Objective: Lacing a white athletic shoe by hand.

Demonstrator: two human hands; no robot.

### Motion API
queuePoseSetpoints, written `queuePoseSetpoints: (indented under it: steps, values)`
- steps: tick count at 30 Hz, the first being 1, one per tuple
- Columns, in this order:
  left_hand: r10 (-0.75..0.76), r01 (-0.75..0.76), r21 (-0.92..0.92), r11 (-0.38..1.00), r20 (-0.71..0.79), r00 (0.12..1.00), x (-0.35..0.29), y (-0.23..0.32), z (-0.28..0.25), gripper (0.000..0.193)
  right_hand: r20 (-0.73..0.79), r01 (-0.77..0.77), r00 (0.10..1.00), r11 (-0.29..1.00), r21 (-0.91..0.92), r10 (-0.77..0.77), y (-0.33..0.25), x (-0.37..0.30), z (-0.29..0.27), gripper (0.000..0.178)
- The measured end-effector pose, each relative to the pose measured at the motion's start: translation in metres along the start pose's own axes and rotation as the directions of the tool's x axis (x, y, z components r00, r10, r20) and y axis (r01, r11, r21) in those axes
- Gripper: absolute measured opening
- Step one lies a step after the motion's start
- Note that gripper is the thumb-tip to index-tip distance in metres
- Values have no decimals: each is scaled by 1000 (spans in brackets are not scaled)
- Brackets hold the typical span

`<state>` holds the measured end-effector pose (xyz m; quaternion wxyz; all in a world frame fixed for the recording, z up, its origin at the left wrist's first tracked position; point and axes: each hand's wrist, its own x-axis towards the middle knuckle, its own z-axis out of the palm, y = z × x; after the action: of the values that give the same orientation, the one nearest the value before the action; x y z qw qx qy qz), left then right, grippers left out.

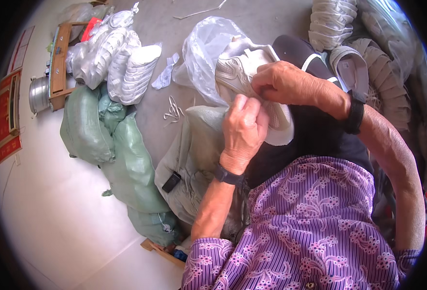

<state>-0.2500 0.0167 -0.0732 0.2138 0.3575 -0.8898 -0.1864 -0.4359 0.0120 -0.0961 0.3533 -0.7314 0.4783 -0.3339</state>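
A cream-white sneaker (237, 67) lies tilted across my lap, its opening toward the far side and its pale sole end (281, 129) nearer to me. My left hand (245, 126) is closed in a pinch against the near left side of the shoe. From the right, my right hand (291, 84) reaches over the shoe, with thumb and fingers bent together at its middle. The fingertips of both hands almost meet there. Whatever they pinch is hidden by the fingers. Both wrists wear dark bands.
A clear plastic bag (206, 46) lies behind the shoe. White laces (173, 110) are on the grey floor. Stacked white shoes (134, 67) stand at far left, above green sacks (131, 159). More shoe stacks (333, 24) and a single shoe (349, 67) are at right. A small black device (171, 181) rests on pale cloth.
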Motion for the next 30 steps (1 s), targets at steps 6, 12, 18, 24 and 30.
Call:
queuePoseSetpoints:
  steps: [6, 12, 18, 24, 30]
  values:
    - [223, -225, 95, 970, 35, 974, 42, -9, -22, 45, -49, 68, 996, 998, -4, -68, 6, 1, 5, 12]
    - [39, -150, 220, 964, 439, 898, 53, -3, -45, 41, 38, 130, 991, 981, -141, -126, -6, 6, 6, 16]
    - [6, -89, 182, 979, 411, 912, 45, 4, -43, 36, 115, 154, 985, 954, -256, -128, -7, 1, 2, 19]
    - [-43, -39, 200, 979, 390, 920, 39, 11, -45, 33, 127, 111, 988, 977, -182, -88, -8, 1, -5, 13]
    - [-38, -11, 124, 992, 385, 922, 35, 7, -37, 16, 193, 28, 981, 981, -194, 10, -10, 6, -4, 8]
